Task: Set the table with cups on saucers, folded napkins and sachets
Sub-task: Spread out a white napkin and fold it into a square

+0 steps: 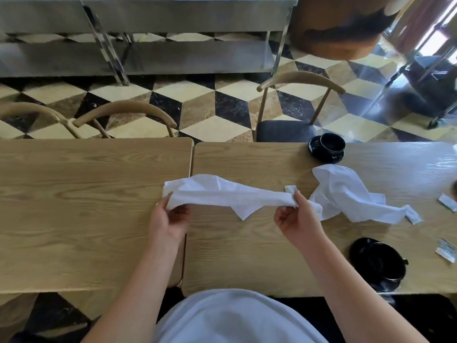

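A white napkin (222,191) is stretched between my hands just above the wooden table (247,243). My left hand (169,219) grips its left end and my right hand (295,216) pinches its right end. A second white napkin (338,189) lies crumpled to the right. One black cup on a saucer (327,147) stands at the far edge. Another black cup on a saucer (378,262) sits near the front right. Small white sachets lie by my right fingers (290,188), beside the crumpled napkin (413,214) and at the right edge (447,203).
A second wooden table (86,206) adjoins on the left with a narrow gap between them. Wooden chairs (296,105) stand along the far side. More sachets (446,250) lie at the right edge. A steel counter stands behind on the checkered floor.
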`<state>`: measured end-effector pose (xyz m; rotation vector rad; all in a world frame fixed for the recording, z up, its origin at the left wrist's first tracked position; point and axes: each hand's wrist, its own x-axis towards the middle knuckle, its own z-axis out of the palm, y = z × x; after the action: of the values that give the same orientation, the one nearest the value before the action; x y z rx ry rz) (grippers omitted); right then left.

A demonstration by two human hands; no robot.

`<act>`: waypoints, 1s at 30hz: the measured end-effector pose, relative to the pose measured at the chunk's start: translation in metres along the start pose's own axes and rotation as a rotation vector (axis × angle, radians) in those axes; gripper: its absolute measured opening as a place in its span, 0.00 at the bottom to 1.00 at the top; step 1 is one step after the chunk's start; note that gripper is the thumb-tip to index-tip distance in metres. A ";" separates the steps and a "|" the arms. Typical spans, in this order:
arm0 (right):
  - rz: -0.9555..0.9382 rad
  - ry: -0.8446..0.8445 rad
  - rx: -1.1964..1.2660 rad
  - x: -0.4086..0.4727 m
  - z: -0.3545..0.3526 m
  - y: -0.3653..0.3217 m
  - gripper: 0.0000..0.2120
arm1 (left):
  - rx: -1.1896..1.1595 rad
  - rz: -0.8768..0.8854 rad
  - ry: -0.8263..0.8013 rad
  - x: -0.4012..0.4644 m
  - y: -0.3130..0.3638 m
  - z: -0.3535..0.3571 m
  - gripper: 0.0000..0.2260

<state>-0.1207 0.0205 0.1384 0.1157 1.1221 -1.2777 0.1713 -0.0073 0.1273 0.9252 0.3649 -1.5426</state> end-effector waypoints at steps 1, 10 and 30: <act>-0.016 0.013 -0.039 0.000 0.002 -0.007 0.09 | 0.055 0.005 0.024 0.006 0.005 0.005 0.05; -0.383 0.150 -0.801 0.030 0.092 -0.096 0.23 | 0.644 0.137 0.040 0.032 0.039 0.124 0.09; -0.335 0.010 -0.440 0.025 0.020 -0.059 0.15 | 0.402 0.064 -0.166 0.036 0.050 0.070 0.16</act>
<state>-0.1588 -0.0308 0.1598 -0.4096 1.4470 -1.2879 0.1961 -0.0917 0.1591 1.0946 -0.0987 -1.6511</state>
